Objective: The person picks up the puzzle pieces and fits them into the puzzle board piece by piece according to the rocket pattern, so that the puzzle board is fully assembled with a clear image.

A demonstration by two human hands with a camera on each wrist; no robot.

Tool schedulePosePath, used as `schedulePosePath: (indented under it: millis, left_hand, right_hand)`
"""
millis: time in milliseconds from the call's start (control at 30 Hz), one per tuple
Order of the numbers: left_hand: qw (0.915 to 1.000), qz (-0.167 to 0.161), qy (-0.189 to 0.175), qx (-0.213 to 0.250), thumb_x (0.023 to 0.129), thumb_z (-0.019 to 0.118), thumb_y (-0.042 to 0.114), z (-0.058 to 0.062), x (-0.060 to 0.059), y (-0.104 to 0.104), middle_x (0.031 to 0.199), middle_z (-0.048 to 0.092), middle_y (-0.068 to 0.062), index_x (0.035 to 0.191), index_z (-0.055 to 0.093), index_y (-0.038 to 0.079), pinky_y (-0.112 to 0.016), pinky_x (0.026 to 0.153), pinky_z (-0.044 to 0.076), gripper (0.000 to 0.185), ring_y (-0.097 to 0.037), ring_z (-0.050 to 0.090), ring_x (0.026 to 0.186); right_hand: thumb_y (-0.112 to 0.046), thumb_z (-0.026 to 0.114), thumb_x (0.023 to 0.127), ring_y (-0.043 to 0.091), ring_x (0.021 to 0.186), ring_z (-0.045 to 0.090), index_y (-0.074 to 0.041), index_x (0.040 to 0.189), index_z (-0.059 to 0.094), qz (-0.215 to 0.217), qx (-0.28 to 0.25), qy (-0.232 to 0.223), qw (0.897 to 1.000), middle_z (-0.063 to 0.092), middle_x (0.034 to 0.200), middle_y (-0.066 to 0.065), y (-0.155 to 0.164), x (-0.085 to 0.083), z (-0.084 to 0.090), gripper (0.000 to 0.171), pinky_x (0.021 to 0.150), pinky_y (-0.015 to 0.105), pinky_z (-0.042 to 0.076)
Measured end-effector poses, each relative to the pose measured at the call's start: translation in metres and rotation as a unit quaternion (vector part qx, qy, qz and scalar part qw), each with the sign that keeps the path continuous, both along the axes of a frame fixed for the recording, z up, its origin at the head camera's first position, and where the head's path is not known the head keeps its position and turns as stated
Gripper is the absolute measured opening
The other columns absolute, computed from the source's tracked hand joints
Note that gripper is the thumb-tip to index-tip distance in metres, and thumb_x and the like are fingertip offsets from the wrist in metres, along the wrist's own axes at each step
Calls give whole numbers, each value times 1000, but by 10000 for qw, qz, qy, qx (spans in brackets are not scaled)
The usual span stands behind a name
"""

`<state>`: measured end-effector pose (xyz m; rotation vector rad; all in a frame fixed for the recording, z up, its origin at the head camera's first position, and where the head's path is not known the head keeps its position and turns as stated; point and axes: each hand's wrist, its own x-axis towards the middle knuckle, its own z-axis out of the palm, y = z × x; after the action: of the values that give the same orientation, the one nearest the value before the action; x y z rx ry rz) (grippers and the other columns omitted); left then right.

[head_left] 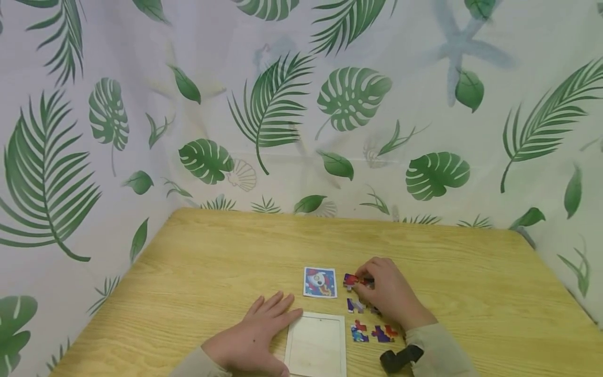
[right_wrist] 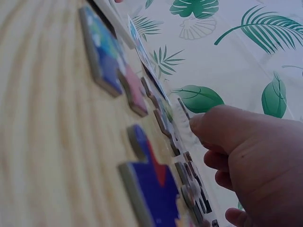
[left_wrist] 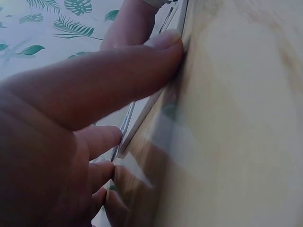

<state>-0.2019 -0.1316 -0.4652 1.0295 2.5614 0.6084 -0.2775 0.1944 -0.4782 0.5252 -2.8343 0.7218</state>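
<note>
My right hand (head_left: 391, 293) pinches a red and blue jigsaw puzzle piece (head_left: 349, 280) between thumb and fingertips, above the right side of the table. In the right wrist view, only a thin edge of that piece (right_wrist: 183, 108) shows at the thumb tip. Other loose puzzle pieces (head_left: 360, 333) lie below this hand, some partly hidden by it. My left hand (head_left: 254, 335) has its fingers spread on the table, with thumb and index finger touching the left side of a shallow wooden puzzle tray (head_left: 343, 348). The tray's inside is bare wood.
A small square picture card (head_left: 320, 283) with a white cartoon figure lies beyond the tray. The wood-grain table (head_left: 226, 251) reaches back to a leaf-printed cloth (head_left: 292, 157). A black strap-like device (head_left: 400, 359) is at the right wrist.
</note>
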Motion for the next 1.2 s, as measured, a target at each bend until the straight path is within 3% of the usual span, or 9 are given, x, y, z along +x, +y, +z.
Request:
schedulePosePath:
  millis: [367,633,833,1200]
  left_hand:
    - [9999,40,87,-53,63,63,75,4,3,2,157,5,0,150,21,27,-56,110,1,108,-26,-2,142]
    - [9996,22,274,-105,61,63,76,1,5,3,157,7,-1,150,21,26,-55,110,1,110,-26,-1,142]
    - [9995,90,303,-3,59,62,78,0,3,2,156,10,-2,151,21,23,-54,110,1,115,-25,1,142]
    - [9998,77,189,-13,62,63,76,0,2,0,156,11,-1,151,21,22,-54,111,2,111,-24,0,142]
  right_hand:
    - [-32,71,80,13,94,48,-24,89,65,114,-432,219,9988,56,93,-11,-3,9,3,14,85,38,42]
    - [-29,74,78,12,91,45,-27,87,66,393,-704,267,9964,55,93,-14,-17,31,7,13,80,35,40]
    - [-32,74,78,7,93,43,-33,87,63,559,-608,246,9963,53,92,-19,-36,48,9,14,84,35,41]
    - [-37,73,77,7,91,45,-30,87,64,786,-126,-51,9968,54,92,-16,-69,65,12,15,83,34,42]
